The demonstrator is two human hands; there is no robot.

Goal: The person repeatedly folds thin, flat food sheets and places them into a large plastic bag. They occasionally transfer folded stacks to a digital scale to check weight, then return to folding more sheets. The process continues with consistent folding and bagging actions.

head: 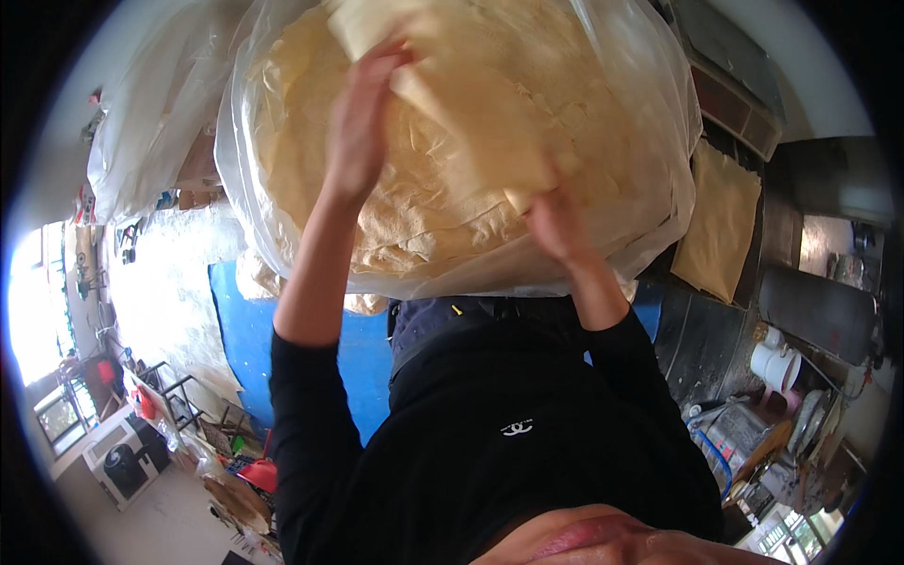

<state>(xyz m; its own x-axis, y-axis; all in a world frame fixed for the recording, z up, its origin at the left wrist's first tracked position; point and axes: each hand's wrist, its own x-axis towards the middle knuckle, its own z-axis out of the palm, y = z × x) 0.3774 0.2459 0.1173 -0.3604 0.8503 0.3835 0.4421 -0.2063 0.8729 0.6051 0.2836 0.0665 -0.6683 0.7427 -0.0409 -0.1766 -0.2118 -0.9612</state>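
A folded, pale yellow thin sheet (487,134), blurred by motion, stretches between my two hands. It looks like dough or a flatbread. My left hand (364,106) grips its upper left edge, and my right hand (561,219) holds its lower right end. Beneath it lies a broad, wrinkled pile of similar thin sheets (409,226), lined and surrounded by a clear plastic sheet (247,191) whose rim hangs towards my waist. My fingertips are partly hidden by blur.
Another folded yellow sheet (720,219) lies on a dark surface at the right. More clear plastic (152,120) hangs at the upper left. Blue sheeting (240,325) covers part of the floor. A white bucket (775,367) stands at the right, and a red dustpan-like object (260,474) is at the lower left.
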